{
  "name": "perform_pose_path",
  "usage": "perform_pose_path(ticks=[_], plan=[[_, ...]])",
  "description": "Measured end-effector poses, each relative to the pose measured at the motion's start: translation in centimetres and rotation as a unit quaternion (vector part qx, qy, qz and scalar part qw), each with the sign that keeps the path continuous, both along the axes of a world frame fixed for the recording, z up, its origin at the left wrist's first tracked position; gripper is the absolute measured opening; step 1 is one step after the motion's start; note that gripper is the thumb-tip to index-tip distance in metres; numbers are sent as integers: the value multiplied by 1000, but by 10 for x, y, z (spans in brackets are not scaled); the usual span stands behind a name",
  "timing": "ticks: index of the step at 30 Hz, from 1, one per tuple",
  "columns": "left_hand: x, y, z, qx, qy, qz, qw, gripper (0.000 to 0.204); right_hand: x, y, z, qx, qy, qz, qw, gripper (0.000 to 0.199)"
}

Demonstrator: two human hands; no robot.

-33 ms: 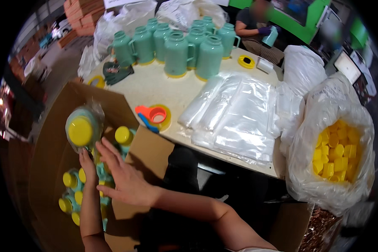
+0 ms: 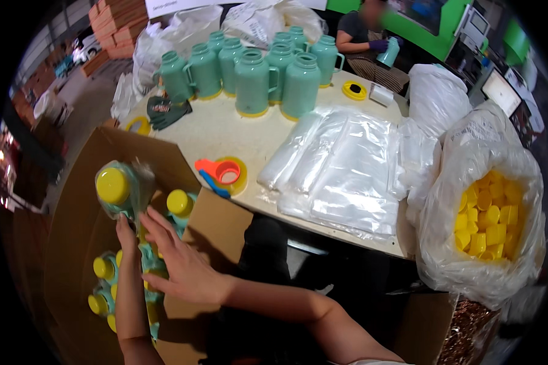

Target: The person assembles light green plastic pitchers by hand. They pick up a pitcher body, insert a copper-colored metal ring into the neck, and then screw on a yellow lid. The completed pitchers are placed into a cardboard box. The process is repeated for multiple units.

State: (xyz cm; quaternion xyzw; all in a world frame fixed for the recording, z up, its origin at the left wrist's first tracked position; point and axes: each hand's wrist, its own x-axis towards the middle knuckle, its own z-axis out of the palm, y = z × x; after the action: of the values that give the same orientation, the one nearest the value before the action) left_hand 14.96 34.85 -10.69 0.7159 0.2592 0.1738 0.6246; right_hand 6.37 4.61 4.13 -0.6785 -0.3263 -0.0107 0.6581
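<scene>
Over the open cardboard box (image 2: 73, 225) at the left, a mint-green vacuum flask with a yellow cap (image 2: 112, 185) hangs tilted in a clear plastic bag. My left hand (image 2: 126, 234) grips it at its near side, the fingertips partly hidden beneath it. Beside it my right hand (image 2: 186, 267) is open, fingers spread, with nothing in it. Whether its fingertips touch the bag I cannot tell. Below, several more yellow-capped flasks (image 2: 104, 267) stand in the box, partly covered by my arms. Another yellow-capped flask (image 2: 179, 204) is by the box's right wall.
On the table (image 2: 219, 134) are several capless green flasks (image 2: 252, 85), clear bags (image 2: 347, 176), an orange ring-shaped piece (image 2: 226, 173), tape and a dark glove (image 2: 167, 112). A sack of yellow caps (image 2: 490, 222) stands right. Across the table a person (image 2: 362, 39) holds a green flask.
The bagged flask has tilted a little, its cap shifting slightly up and left relative to the box. Both hands keep nearly the same pose. The whole view has shifted slightly.
</scene>
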Motion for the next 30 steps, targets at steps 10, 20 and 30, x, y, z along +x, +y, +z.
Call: perform_pose_path(ticks=[10,20,30], plan=[[72,68,-146,24,310,-120,943,21,-29,-144,-115,-55,195,-175,963,72],[120,-308,149,431,-238,-346,799,55,-22,-218,-138,23,309,-259,915,57],[360,-505,131,534,-255,-272,759,44,-22,-241,-130,12,312,-272,910,55]])
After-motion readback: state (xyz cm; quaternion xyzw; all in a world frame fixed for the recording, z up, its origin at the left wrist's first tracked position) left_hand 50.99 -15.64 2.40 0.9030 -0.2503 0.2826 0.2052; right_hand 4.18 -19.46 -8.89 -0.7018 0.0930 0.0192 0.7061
